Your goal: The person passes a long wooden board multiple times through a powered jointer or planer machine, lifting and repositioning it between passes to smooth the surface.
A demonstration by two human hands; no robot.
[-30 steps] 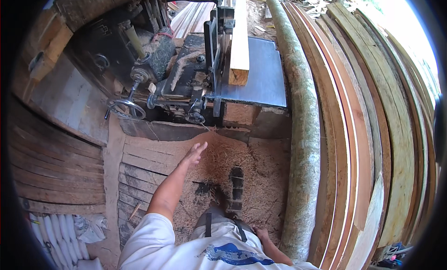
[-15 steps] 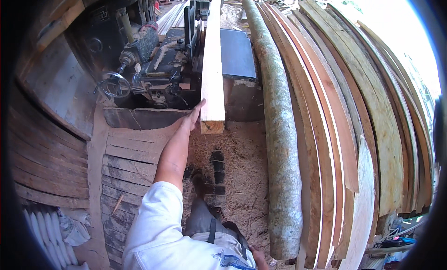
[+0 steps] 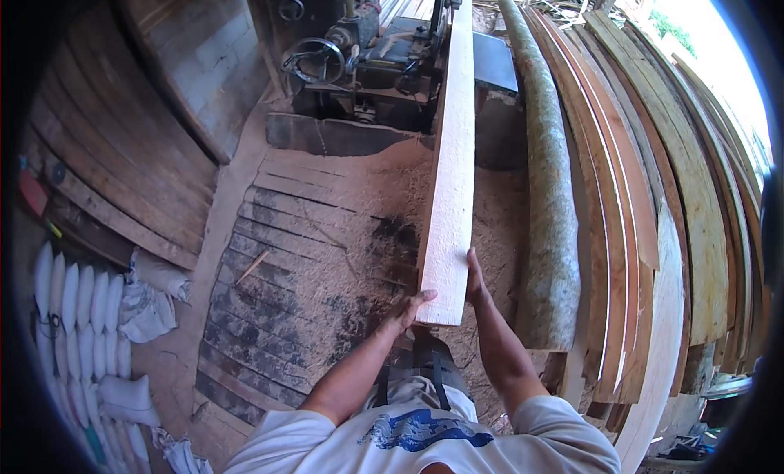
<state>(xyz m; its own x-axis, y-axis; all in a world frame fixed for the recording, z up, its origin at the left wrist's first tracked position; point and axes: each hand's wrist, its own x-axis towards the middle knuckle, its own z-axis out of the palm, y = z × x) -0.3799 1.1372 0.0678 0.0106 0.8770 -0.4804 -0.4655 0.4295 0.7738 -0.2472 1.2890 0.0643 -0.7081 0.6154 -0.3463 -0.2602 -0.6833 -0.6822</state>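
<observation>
A long, squared wooden beam (image 3: 451,188), pale on its upper face, runs from close in front of me up to the sawing machine (image 3: 376,57). My left hand (image 3: 415,308) grips its near left corner, thumb on top and the other fingers mostly hidden beneath. Against the beam's right side, a little farther up, my right hand (image 3: 477,280) holds on with the thumb side uppermost. The beam's far part passes beside the machine's upright guide and the flat grey table (image 3: 494,63).
A bark-covered log (image 3: 551,188) lies right of the beam, with many sawn planks (image 3: 653,164) stacked beyond it. Sawdust covers the slatted floor (image 3: 286,253). White sacks (image 3: 86,311) are piled at the left, below leaning boards (image 3: 131,139). A handwheel (image 3: 314,62) juts from the machine.
The beam's near end has come back toward me. My left hand has moved from its side to its near corner, and my right hand has come up onto the beam. The view has shifted left.
</observation>
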